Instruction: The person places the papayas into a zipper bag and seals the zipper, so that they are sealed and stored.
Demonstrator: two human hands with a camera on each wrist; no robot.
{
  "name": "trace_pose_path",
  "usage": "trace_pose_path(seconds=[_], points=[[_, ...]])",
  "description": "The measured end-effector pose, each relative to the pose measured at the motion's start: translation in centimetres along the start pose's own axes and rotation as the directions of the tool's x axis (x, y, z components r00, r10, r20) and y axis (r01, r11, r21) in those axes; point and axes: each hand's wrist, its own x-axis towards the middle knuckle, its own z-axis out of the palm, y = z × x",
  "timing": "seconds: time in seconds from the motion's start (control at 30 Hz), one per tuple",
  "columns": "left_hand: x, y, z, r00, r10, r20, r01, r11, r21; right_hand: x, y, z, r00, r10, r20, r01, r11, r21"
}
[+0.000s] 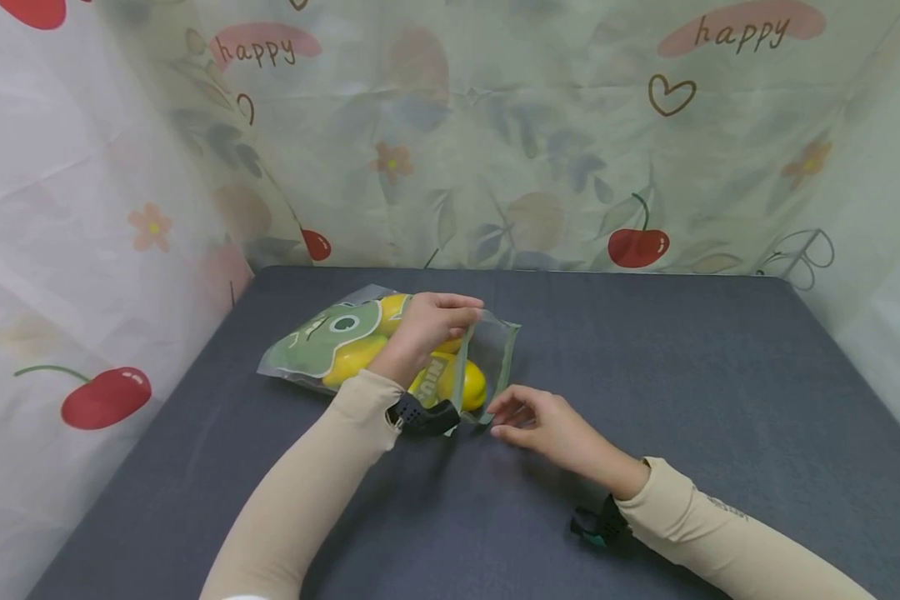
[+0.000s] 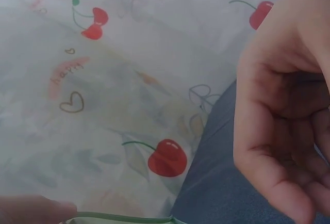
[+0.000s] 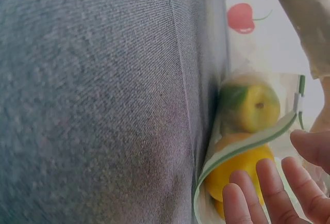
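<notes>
A clear zip bag (image 1: 311, 340) with a green cartoon face lies on its side, its mouth gaping toward the right. Several yellow fruits (image 1: 473, 387) fill it; one near the mouth has a greenish patch in the right wrist view. My left hand (image 1: 426, 327) reaches over the bag and pinches the upper edge of its mouth. Just to the right of the mouth's lower corner is my right hand (image 1: 553, 427), fingers loosely bent and holding nothing. A pale slider (image 3: 297, 102) sits on the green-edged rim in the right wrist view.
A dark grey cloth covers the table (image 1: 645, 367). Behind it hangs a pale curtain (image 1: 465, 142) printed with cherries, flowers and hearts, with more of it at both sides. Each wrist wears a black camera mount (image 1: 424, 417).
</notes>
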Motion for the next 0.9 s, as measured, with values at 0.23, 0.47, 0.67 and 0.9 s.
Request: trace_pose_path(seconds=[0.23,0.47,0.67,0.9], points=[[0.5,0.2,0.4,0.999,0.015,-0.045,-0.017,0.998,-0.061,0.1,0.0,0.4,1.0,0.012,0.012,-0.013,1.0,0.029],[0.8,0.2,0.6,0.996,0.025,-0.08,-0.033,0.995,-0.094,0.4,0.1,1.0,0.998,0.051,0.045,-0.055,0.995,0.088],[0.8,0.2,0.7,0.995,0.027,-0.094,-0.037,0.995,-0.097,0.8,0.0,1.8,0.994,0.094,0.054,-0.101,0.983,0.153],[0.7,0.2,0.7,0.995,0.026,-0.094,-0.036,0.993,-0.108,1.3,-0.2,2.6,0.992,0.115,0.056,-0.125,0.957,0.26]])
